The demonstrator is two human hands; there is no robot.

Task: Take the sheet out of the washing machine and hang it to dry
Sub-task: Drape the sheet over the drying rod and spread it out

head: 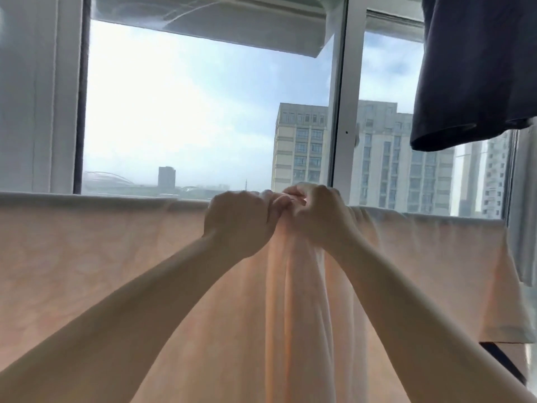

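Note:
A pale peach sheet [87, 257] hangs draped over a horizontal line or rail across the whole view, in front of a window. At the top middle the cloth is bunched into vertical folds. My left hand [238, 222] grips that bunched top edge with curled fingers. My right hand [316, 213] grips the same bunch right beside it, and the two hands touch. The rail itself is hidden under the cloth.
A dark navy garment [476, 71] hangs at the upper right, above the sheet's right end. A light grey cloth [523, 205] hangs at the far right edge. The white window frame [340, 97] stands behind, with tall buildings outside.

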